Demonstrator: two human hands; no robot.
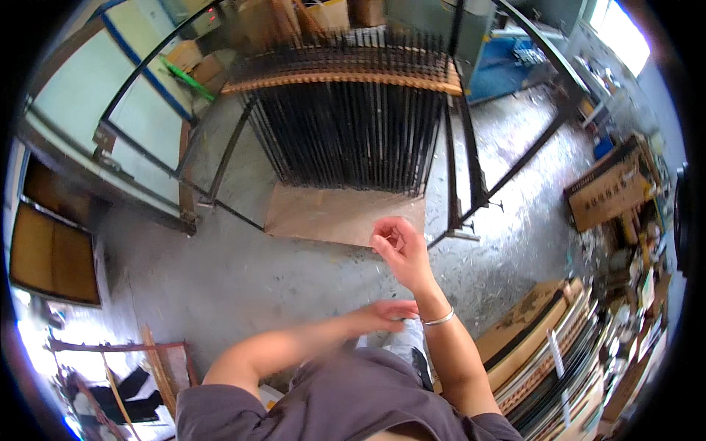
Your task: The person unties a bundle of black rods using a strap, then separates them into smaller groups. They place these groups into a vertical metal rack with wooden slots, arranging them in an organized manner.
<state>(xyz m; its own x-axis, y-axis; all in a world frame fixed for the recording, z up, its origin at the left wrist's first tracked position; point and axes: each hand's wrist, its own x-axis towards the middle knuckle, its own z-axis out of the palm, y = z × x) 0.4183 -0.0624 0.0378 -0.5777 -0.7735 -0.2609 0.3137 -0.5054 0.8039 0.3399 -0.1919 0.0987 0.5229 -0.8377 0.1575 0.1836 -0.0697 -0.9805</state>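
My right hand (pixel 401 250) is raised ahead of my body, its fingers curled round toward the thumb. What those fingers hold, if anything, is too small to make out. A thin silver bangle (pixel 440 317) circles that wrist. My left hand (pixel 388 314) reaches across in front of my waist, fingers stretched out, the tips close to my right wrist. Its forearm is smeared by motion. Beyond both hands stands a dense row of upright black strips (pixel 346 140), crossed near the top by a notched wooden bar (pixel 342 78). A brown board (pixel 331 213) lies at their foot.
A black metal frame (pixel 471 147) surrounds the row of strips. Flat cardboard and boards (pixel 537 338) are stacked on edge at lower right. A cardboard box (pixel 610 187) leans farther right. On the left are a pale panel (pixel 95 95) and a low rack (pixel 118 345).
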